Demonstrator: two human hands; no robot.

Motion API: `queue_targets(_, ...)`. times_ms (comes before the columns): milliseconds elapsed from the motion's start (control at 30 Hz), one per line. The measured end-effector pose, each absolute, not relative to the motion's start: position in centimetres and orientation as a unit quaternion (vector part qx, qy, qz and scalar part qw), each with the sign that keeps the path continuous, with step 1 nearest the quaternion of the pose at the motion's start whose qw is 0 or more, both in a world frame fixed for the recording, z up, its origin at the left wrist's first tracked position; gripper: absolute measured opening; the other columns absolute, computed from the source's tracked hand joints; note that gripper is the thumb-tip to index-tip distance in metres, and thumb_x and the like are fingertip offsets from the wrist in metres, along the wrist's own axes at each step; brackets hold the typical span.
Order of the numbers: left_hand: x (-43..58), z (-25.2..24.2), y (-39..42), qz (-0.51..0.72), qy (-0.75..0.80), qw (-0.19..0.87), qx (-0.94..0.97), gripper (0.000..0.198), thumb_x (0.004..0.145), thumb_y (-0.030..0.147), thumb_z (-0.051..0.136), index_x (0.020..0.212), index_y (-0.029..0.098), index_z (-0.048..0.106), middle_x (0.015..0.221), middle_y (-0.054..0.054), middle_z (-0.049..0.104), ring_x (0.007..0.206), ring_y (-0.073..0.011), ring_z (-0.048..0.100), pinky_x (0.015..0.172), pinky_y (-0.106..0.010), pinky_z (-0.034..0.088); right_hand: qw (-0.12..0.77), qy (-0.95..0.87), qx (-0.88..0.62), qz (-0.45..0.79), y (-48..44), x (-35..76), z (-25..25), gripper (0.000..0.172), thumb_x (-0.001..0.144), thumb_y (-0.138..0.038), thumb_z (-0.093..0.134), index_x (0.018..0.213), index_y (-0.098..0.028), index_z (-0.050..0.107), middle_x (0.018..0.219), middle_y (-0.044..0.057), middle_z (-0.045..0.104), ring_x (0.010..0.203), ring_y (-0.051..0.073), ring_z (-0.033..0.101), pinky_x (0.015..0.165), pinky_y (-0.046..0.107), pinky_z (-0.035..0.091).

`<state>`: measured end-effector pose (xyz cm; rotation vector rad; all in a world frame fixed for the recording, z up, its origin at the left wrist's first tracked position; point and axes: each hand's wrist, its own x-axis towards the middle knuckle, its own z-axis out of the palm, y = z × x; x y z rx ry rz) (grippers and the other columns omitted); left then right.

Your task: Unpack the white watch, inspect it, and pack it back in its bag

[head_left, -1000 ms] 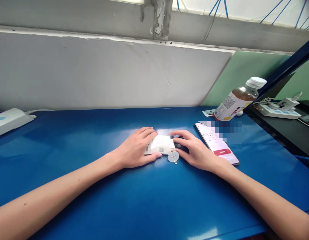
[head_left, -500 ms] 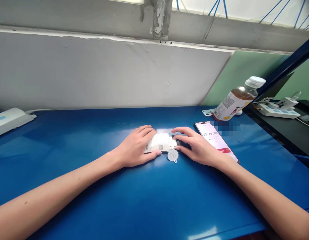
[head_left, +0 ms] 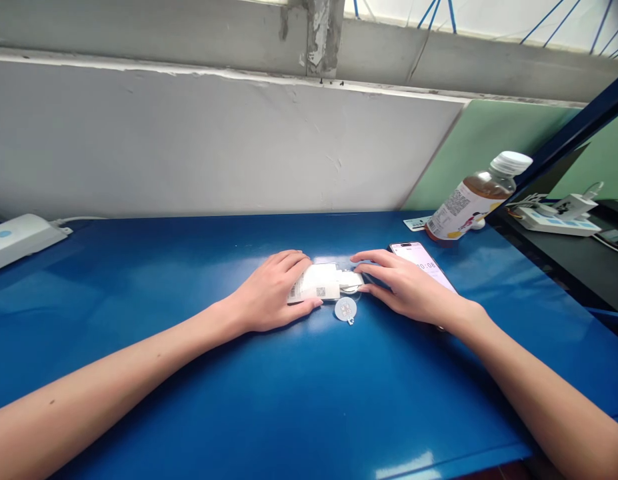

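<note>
A flat white packet (head_left: 316,283) with a printed square code and clear plastic edges lies on the blue table (head_left: 269,400). My left hand (head_left: 275,293) presses over its left end, thumb along the near edge and fingers along the far side. From the packet's right end sticks out a small white piece (head_left: 351,280) with a curved edge; its exact kind cannot be made out. My right hand (head_left: 399,283) pinches the outer end of that piece between thumb and fingers, index finger held off it. Just in front lies a round grey-white tag (head_left: 345,310) with a small loop.
A phone (head_left: 423,260) showing a timer lies partly under my right hand. Behind it stand a drink bottle (head_left: 471,200) and a small card (head_left: 416,224). White power strips sit at the far left (head_left: 23,241) and right (head_left: 556,220). A wall closes off the back.
My right hand has shifted right, drawing the white piece farther out of the packet. It now covers more of the phone. My left hand and the round tag have barely moved.
</note>
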<state>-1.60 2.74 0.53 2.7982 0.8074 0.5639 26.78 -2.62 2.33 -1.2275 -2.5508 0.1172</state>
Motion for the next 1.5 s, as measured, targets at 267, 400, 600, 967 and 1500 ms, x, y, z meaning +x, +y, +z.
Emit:
queue_targets(267, -1.6, 0.5, 2.8, 0.185, 0.268, 0.081, 0.942, 0.054, 0.090, 0.052, 0.060, 0.124, 0.009, 0.056, 0.128, -0.020, 0.061, 0.122, -0.0362, 0.054, 0.103, -0.051, 0.046, 0.129, -0.886, -0.443, 0.049, -2.7, 27.1, 2.7, 0.024, 0.098, -0.025, 0.053, 0.118, -0.017, 0.063, 0.136, 0.015, 0.061, 0.120, 0.030, 0.061, 0.099, 0.048, 0.054)
queue_targets(400, -1.6, 0.5, 2.8, 0.186, 0.269, 0.085, 0.941, 0.054, 0.090, 0.052, 0.060, 0.126, 0.011, 0.056, 0.129, -0.019, 0.061, 0.123, -0.0361, 0.055, 0.103, -0.050, 0.046, 0.139, -0.875, -0.462, 0.048, -3.0, 26.6, 2.5, 0.030, 0.099, -0.031, 0.053, 0.124, -0.018, 0.062, 0.147, 0.015, 0.052, 0.128, 0.031, 0.056, 0.103, 0.049, 0.052)
queue_targets(600, -1.6, 0.4, 2.7, 0.183, 0.268, 0.085, 0.942, 0.055, 0.091, 0.050, 0.060, 0.127, 0.009, 0.055, 0.129, -0.020, 0.060, 0.124, -0.0358, 0.053, 0.104, -0.050, 0.045, 0.153, -0.867, -0.470, 0.072, -3.3, 25.7, 1.6, 0.039, 0.099, -0.041, 0.052, 0.133, -0.023, 0.060, 0.155, 0.015, 0.043, 0.138, 0.032, 0.047, 0.109, 0.049, 0.047)
queue_targets(967, -1.6, 0.5, 2.7, 0.183, 0.271, 0.086, 0.941, 0.055, 0.090, 0.050, 0.060, 0.129, 0.011, 0.055, 0.129, -0.020, 0.060, 0.124, -0.0364, 0.054, 0.104, -0.050, 0.045, 0.151, -0.865, -0.471, 0.087, -3.3, 25.2, 1.3, 0.038, 0.100, -0.041, 0.050, 0.131, -0.021, 0.059, 0.153, 0.019, 0.045, 0.137, 0.035, 0.048, 0.107, 0.054, 0.048)
queue_targets(1500, -1.6, 0.6, 2.7, 0.173, 0.269, 0.081, 0.944, 0.055, 0.091, 0.051, 0.058, 0.129, 0.011, 0.054, 0.130, -0.019, 0.060, 0.124, -0.0358, 0.054, 0.104, -0.051, 0.045, 0.130, -0.871, -0.471, 0.053, -3.2, 25.5, 1.7, 0.040, 0.099, -0.037, 0.054, 0.135, -0.022, 0.056, 0.141, 0.016, 0.056, 0.126, 0.033, 0.056, 0.101, 0.053, 0.051)
